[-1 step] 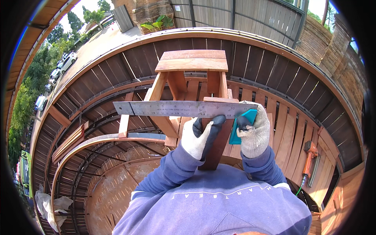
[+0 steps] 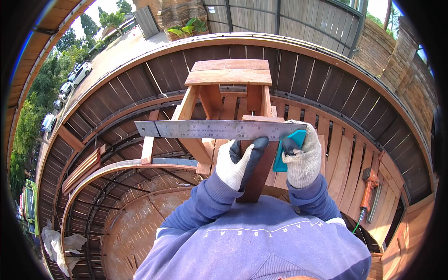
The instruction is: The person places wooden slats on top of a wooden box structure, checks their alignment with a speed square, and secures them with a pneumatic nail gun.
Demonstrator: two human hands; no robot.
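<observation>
Right hand (image 2: pixel 305 161), in a cream knit glove, clamps the teal handle of a steel-bladed try square (image 2: pixel 205 129); blade runs left across a dark reddish-brown wooden board (image 2: pixel 256 182). Left hand (image 2: pixel 234 164), gloved alike, has its dark thumb at the blade's near edge; finger closure hidden, cannot tell. Box-like reddish wooden frame (image 2: pixel 228 72) stands far; orange corded power tool (image 2: pixel 370 184) lies right.
</observation>
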